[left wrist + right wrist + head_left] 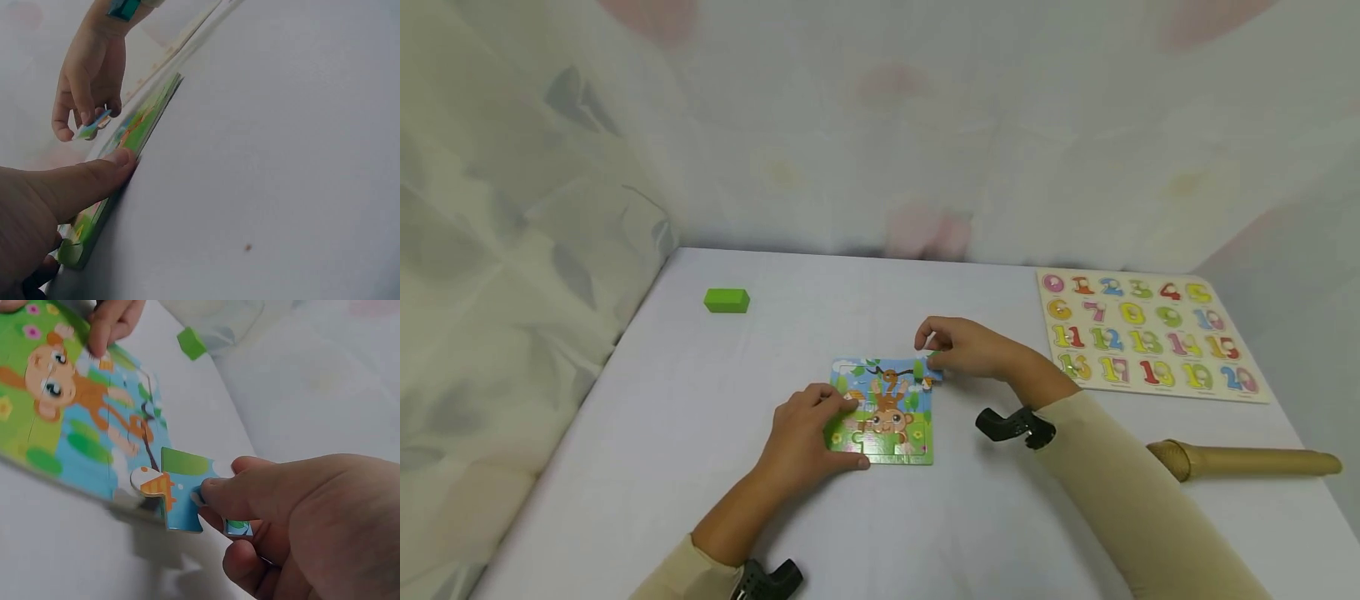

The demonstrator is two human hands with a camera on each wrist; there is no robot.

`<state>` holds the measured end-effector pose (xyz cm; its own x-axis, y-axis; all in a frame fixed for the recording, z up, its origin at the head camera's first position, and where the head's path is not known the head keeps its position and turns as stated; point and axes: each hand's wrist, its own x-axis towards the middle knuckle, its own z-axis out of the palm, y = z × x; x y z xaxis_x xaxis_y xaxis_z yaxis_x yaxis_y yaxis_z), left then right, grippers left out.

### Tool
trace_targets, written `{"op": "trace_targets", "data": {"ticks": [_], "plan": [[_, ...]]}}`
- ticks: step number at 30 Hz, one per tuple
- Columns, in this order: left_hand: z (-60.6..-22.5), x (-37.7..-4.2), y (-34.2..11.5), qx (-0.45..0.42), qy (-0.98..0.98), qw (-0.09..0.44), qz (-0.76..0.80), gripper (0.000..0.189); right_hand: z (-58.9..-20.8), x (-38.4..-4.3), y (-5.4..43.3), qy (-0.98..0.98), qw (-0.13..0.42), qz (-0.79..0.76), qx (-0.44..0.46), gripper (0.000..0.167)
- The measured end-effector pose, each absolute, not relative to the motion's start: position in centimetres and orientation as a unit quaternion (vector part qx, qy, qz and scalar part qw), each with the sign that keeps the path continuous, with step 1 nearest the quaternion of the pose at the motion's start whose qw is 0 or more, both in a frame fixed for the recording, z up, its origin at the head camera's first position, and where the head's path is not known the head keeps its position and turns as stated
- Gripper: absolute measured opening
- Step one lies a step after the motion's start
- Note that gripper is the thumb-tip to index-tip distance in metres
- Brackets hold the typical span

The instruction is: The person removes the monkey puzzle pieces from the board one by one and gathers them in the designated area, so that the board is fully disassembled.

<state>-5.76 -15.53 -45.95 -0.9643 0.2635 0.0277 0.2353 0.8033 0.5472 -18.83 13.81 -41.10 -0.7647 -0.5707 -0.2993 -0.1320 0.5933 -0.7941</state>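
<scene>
A jigsaw puzzle (891,421) with a monkey picture lies flat on the table. My left hand (803,429) rests at its left side, thumb along the near edge and index fingertip on the picture. Above the puzzle's far right corner, my right hand (966,346) pinches a blue and green jigsaw piece (181,490) between thumb and fingers. The right wrist view shows this piece tilted, close over the puzzle's edge. A second small jigsaw piece (237,527) shows between the fingers behind it. In the left wrist view, the left thumb (94,178) lies straight across the puzzle's edge.
On the far left of the white table (647,417) is a green block (727,301). A number board (1150,333) lies at the far right, beyond the right forearm. Nearer, a wooden stick-like object (1255,461) with a textured end lies partly behind the right sleeve.
</scene>
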Motion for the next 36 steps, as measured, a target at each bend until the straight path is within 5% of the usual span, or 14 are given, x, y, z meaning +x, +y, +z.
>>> {"op": "trace_targets", "data": {"ticks": [11, 22, 36], "plan": [[-46.4, -6.0, -15.5, 0.14, 0.947, 0.02, 0.288, 0.08, -42.1, -18.3, 17.0, 0.871, 0.246, -0.384, -0.182, 0.022], [-45.8, -6.3, -15.8, 0.146, 0.955, 0.018, 0.259, 0.082, -43.5, -17.2, 16.4, 0.902, 0.162, -0.361, -0.175, 0.022], [-45.2, -6.7, -15.5, 0.145, 0.961, 0.026, 0.235, 0.084, -44.0, -16.1, 15.7, 0.923, 0.137, -0.308, -0.187, 0.023]]}}
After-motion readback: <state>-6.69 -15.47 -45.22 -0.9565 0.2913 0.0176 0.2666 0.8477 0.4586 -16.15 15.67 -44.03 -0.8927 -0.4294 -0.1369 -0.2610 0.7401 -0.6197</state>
